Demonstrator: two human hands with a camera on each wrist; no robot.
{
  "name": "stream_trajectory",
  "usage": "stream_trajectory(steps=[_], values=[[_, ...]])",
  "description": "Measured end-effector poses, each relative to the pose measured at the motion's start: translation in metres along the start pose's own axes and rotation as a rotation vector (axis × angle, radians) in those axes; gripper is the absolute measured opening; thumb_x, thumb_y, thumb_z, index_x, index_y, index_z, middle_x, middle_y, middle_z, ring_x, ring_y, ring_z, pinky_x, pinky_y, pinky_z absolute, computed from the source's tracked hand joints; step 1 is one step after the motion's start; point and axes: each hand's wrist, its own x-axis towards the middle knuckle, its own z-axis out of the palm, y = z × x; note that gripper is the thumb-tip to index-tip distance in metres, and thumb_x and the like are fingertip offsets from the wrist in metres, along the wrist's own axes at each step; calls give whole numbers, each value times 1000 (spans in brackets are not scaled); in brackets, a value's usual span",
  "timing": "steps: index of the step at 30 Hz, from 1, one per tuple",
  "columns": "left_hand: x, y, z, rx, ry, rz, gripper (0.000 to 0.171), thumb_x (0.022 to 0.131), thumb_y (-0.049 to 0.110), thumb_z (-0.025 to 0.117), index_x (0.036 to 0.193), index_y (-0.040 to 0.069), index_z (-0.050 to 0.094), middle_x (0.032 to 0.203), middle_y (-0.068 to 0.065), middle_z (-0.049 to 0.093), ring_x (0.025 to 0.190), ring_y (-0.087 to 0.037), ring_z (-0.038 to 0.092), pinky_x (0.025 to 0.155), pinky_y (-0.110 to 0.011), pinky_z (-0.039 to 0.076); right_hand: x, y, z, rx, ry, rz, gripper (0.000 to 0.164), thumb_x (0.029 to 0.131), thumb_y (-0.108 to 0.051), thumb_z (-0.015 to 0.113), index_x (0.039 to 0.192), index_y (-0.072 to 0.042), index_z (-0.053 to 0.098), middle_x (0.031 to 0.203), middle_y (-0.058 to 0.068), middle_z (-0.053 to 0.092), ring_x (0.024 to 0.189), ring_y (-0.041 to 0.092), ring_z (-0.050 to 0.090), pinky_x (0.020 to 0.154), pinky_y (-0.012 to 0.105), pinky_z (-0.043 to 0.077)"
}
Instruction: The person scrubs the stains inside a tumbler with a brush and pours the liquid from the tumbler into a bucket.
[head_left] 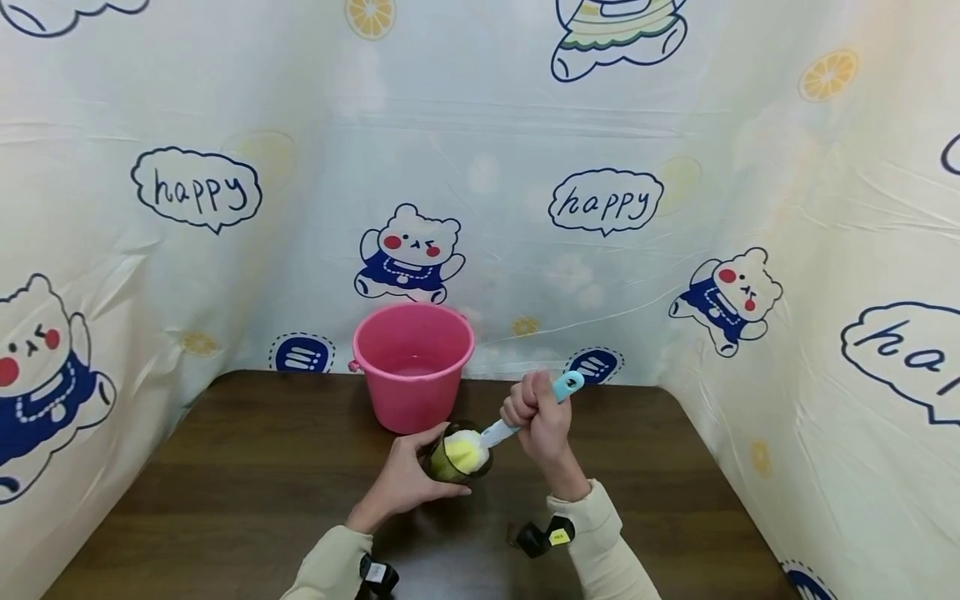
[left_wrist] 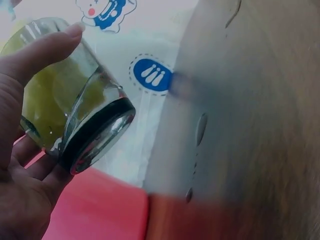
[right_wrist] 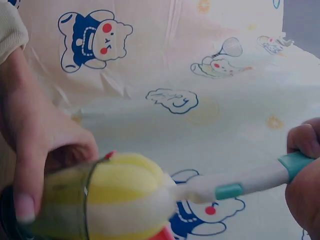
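Observation:
My left hand (head_left: 408, 477) grips a tinted see-through glass (left_wrist: 85, 127), tilted above the table with its mouth toward the right hand. A bottle brush with a yellow and white sponge head (right_wrist: 130, 197) sits partly inside the glass. Some of the sponge bulges out past the rim. In my right hand (head_left: 542, 417) is the brush's light blue and white handle (head_left: 498, 433), with the fingers wrapped round it and its end with a hole sticking out above. The left wrist view shows the glass's thick base and the yellow sponge through its wall.
A pink bucket (head_left: 411, 404) stands on the dark wooden table (head_left: 262, 475), just beyond the left hand. Drops of water (left_wrist: 201, 130) lie on the tabletop. A printed curtain (head_left: 480, 125) with bears encloses the back and sides.

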Motion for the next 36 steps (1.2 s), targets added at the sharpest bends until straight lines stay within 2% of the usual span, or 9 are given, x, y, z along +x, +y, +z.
stream_trajectory(steps=[4, 8, 13, 16, 20, 24, 30, 33, 36], values=[[-1, 1, -3, 12, 6, -25, 92, 57, 24, 102, 139, 9, 62, 138, -2, 65, 125, -21, 60, 104, -50, 50, 1, -3, -4, -69, 27, 43, 50, 113, -19, 18, 64, -10, 23, 55, 0, 18, 39, 14, 14, 36, 28, 11], [-4, 2, -2, 6, 7, -54, 94, 57, 25, 102, 140, 8, 62, 139, -2, 64, 127, -21, 59, 106, -51, 49, 0, 0, -5, -181, 93, -61, 50, 113, -14, 19, 63, -10, 23, 54, 1, 17, 37, 14, 15, 33, 28, 13], [-4, 0, 2, -12, 8, -55, 96, 58, 30, 101, 142, 8, 60, 141, 0, 62, 129, -17, 57, 108, -48, 47, -1, 6, 4, -183, 57, -165, 50, 113, -20, 24, 63, -10, 24, 54, 0, 19, 38, 14, 17, 34, 26, 16], [-4, -1, 2, -17, 15, -43, 96, 59, 29, 101, 142, 7, 59, 140, -1, 63, 127, -17, 58, 107, -47, 48, -3, 7, 9, -116, 31, -137, 51, 113, -26, 26, 64, -11, 24, 55, -1, 19, 38, 13, 17, 35, 27, 16], [-6, -1, -2, -4, 24, -28, 94, 58, 26, 102, 141, 8, 61, 138, -1, 65, 125, -19, 61, 104, -49, 50, -3, 5, 9, -16, 57, -2, 51, 113, -27, 23, 65, -12, 23, 55, -2, 17, 39, 12, 15, 36, 27, 12], [-8, 0, -6, 24, -2, -27, 93, 59, 28, 101, 140, 7, 61, 138, -3, 65, 125, -21, 62, 103, -47, 52, 0, 5, 3, -65, 121, 77, 51, 114, -21, 21, 64, -12, 23, 54, -1, 16, 38, 13, 12, 36, 27, 10], [-11, 0, -2, 18, -27, -52, 94, 60, 28, 101, 141, 5, 60, 139, -5, 64, 125, -19, 61, 103, -40, 52, 1, 13, 0, -222, 223, -41, 50, 113, -16, 26, 64, -9, 25, 53, 1, 18, 37, 15, 14, 33, 28, 14], [-10, -1, 0, -1, -22, -54, 94, 61, 26, 100, 142, 4, 59, 140, -6, 63, 127, -19, 60, 104, -40, 51, 1, 14, 3, -172, 169, -89, 50, 113, -17, 25, 64, -10, 24, 54, 0, 17, 37, 14, 14, 33, 27, 14], [-10, -3, 1, 0, -18, -51, 94, 60, 27, 100, 142, 4, 59, 140, -6, 63, 126, -19, 61, 103, -40, 51, 2, 11, 3, -57, 118, -53, 51, 113, -24, 26, 64, -11, 23, 55, -1, 17, 38, 13, 14, 34, 26, 12]])
